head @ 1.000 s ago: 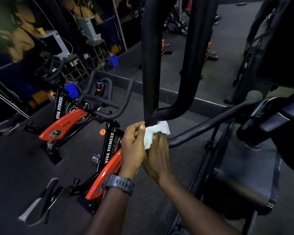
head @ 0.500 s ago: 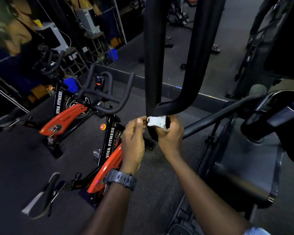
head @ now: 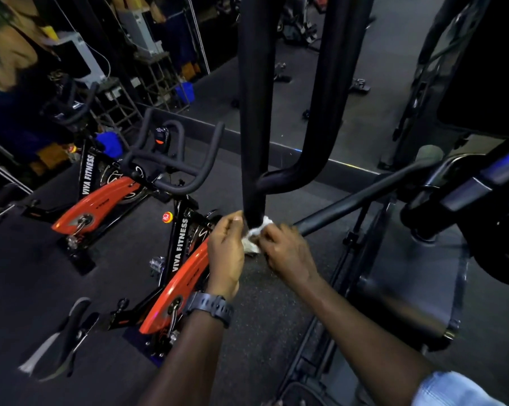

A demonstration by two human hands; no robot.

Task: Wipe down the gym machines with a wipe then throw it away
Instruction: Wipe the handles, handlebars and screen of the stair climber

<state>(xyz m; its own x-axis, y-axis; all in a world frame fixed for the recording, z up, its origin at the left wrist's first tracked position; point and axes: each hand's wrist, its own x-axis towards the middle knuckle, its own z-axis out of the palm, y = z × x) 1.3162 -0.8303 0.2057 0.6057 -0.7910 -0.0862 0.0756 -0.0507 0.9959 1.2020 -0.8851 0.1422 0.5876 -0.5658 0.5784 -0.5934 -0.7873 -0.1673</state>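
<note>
I see both hands bunching the white wipe at the lower end of the black upright bar. My left hand pinches it from nine o'clock, my right hand from three, both grips closed on it.

both forearms reach forward and meet near the middle of the view. the left hand shows its back, fingers curled, thumb up, and a dark watch sits on its wrist. the right hand is just beside it, fingers bent and pinched closed on a white wipe between the two hands. a light blue sleeve covers the right upper arm.
</note>
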